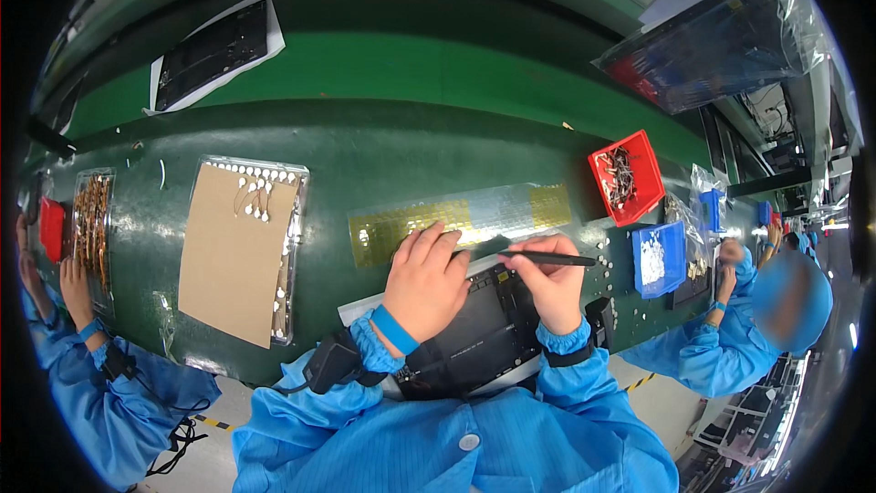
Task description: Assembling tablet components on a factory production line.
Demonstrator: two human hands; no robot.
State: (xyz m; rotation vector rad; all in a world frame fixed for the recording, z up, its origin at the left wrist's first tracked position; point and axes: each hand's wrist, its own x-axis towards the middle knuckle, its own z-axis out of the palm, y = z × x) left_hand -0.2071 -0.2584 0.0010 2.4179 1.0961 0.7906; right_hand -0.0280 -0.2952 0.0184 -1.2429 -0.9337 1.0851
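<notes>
My right hand [553, 281] grips slim black tweezers [557, 258] between thumb and fingers, with the tip pointing left toward my other hand. My left hand [427, 281] lies palm down, its fingers stretched out and reaching the near edge of a clear strip [497, 212] that bears rows of small yellow pieces. Below both hands is a black flat electronic device [474, 340] with a white sheet under it. My hands partly cover this device. Whether the tweezers' tip holds anything is too small to tell.
A brown cardboard sheet [233, 256] with white round parts on wires lies left. On the right stand a red bin [650, 184] of small wired parts and a blue bin [675, 260] of white pieces. Another black panel [214, 50] lies far left. Co-workers sit on both sides.
</notes>
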